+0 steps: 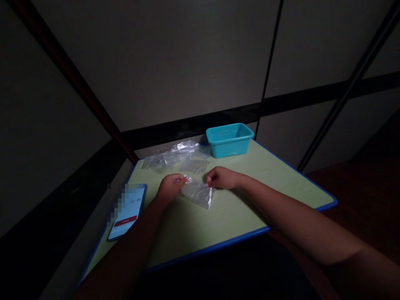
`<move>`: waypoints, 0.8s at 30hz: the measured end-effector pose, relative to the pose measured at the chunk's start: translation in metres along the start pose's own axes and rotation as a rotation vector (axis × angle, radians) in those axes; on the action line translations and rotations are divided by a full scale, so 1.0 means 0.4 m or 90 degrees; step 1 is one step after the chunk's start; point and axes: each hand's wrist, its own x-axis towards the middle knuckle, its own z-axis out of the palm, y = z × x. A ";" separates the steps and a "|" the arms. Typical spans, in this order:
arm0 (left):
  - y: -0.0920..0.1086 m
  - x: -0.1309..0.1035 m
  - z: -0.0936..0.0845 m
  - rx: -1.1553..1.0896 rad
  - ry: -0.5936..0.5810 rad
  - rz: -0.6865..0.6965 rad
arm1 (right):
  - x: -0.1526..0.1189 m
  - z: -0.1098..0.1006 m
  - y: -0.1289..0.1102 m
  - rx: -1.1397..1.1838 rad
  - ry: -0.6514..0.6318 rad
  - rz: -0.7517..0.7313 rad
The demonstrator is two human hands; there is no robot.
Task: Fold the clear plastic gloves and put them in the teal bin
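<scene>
A small clear plastic bag (198,193) is stretched between my two hands over the middle of the table. My left hand (172,184) pinches its left upper corner. On the other side, my right hand (218,178) has its fingers closed on the bag's right upper part. Just beyond my hands lies a loose heap of clear plastic bags (175,156), crumpled and overlapping. Behind my right hand stands a turquoise plastic basket (231,146); its inside shows only in part.
A phone (129,212) with a lit screen lies at the table's left edge, beside my left forearm. The light green table (200,233) has a blue rim. Dark-framed panels rise behind it.
</scene>
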 end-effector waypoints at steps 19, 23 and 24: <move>0.000 -0.005 0.001 0.184 0.025 0.080 | -0.020 0.015 -0.053 -0.350 0.020 0.045; 0.004 -0.008 0.002 0.214 0.030 0.102 | -0.025 0.017 -0.058 -0.406 0.015 0.050; 0.003 -0.009 0.003 0.218 0.034 0.106 | -0.025 0.018 -0.058 -0.416 0.014 0.049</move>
